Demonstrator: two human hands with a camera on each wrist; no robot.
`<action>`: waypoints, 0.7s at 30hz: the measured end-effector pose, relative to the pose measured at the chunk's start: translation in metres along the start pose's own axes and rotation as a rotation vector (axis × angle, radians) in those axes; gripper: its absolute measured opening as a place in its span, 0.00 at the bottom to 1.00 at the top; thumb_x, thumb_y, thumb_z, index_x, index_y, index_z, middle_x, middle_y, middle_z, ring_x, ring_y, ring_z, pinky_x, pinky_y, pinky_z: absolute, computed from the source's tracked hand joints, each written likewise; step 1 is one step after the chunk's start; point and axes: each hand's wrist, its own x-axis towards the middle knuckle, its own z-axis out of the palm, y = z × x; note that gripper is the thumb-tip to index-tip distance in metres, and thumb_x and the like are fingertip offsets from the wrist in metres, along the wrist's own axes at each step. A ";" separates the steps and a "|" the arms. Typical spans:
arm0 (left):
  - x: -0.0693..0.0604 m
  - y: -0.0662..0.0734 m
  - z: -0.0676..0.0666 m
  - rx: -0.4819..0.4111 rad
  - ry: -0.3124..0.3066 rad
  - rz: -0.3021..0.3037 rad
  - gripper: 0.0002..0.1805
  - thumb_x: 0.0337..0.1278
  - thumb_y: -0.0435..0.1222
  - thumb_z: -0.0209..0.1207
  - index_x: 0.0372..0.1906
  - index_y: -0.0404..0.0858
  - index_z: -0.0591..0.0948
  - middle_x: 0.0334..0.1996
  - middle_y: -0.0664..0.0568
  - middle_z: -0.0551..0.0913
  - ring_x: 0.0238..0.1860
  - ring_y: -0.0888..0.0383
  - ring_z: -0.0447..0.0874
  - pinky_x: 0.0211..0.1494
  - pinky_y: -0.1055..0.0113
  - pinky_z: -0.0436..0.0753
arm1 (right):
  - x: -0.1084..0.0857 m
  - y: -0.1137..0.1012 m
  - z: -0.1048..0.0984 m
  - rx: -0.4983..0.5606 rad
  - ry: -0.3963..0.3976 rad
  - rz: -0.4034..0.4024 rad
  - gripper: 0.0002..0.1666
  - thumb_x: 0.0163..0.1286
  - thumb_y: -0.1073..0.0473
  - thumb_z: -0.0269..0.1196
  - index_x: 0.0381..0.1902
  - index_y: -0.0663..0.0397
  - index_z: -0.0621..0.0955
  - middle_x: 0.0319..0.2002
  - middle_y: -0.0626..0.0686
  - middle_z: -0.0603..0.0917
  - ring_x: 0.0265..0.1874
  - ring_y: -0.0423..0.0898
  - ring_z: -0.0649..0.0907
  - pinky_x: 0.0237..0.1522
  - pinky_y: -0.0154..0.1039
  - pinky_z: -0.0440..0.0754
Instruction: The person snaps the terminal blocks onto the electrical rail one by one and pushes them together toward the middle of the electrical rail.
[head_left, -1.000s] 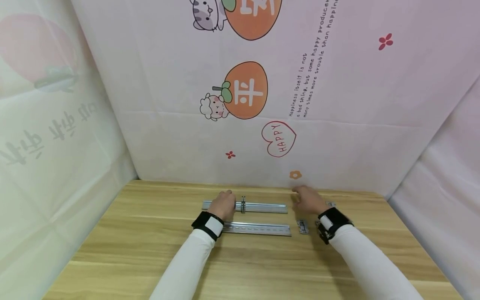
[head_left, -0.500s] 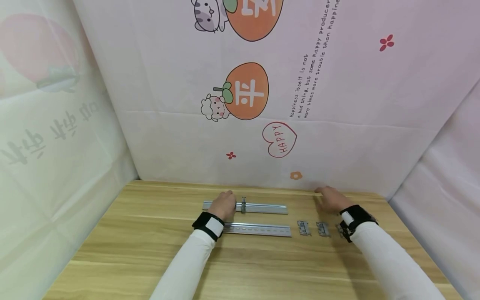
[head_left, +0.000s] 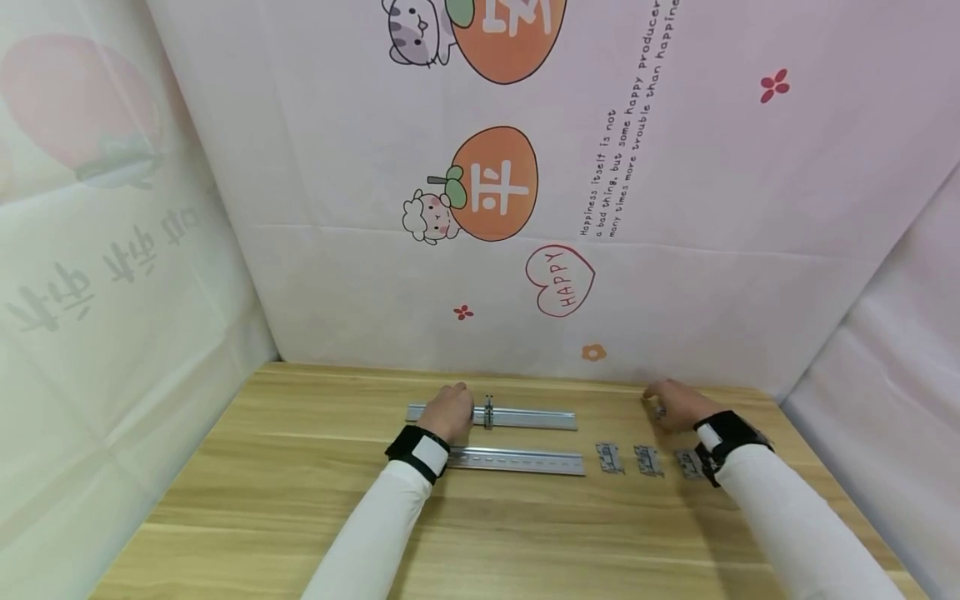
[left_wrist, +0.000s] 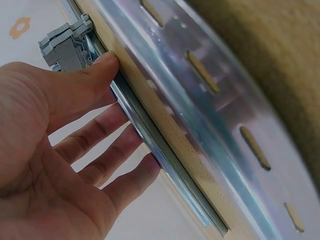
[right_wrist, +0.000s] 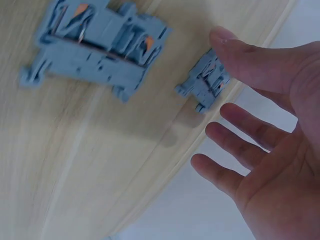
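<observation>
My left hand grips the far metal DIN rail, thumb on one edge and fingers on the other in the left wrist view. Clipped upright on that rail, right beside the hand, are grey terminal blocks; how many cannot be told. My right hand hovers over a loose grey terminal block at the back right, thumb and fingers spread around it. The thumb overlaps the block's edge in the right wrist view; the index finger is mostly hidden, and contact cannot be told.
A second slotted rail lies nearer, parallel to the first. In a row to its right are three loose terminal blocks, the last partly behind the right wrist strap. A printed cloth hangs behind the wooden table.
My right hand has moved right, away from the rail's end, and come to the back-right terminal block. The left hand keeps its hold on the far rail.
</observation>
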 end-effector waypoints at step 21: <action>0.004 -0.002 0.003 -0.001 0.000 0.003 0.08 0.60 0.29 0.68 0.26 0.39 0.84 0.46 0.46 0.82 0.49 0.47 0.80 0.51 0.60 0.83 | 0.002 0.008 0.005 -0.125 0.013 0.023 0.29 0.44 0.70 0.81 0.47 0.72 0.84 0.45 0.66 0.85 0.49 0.67 0.82 0.51 0.60 0.81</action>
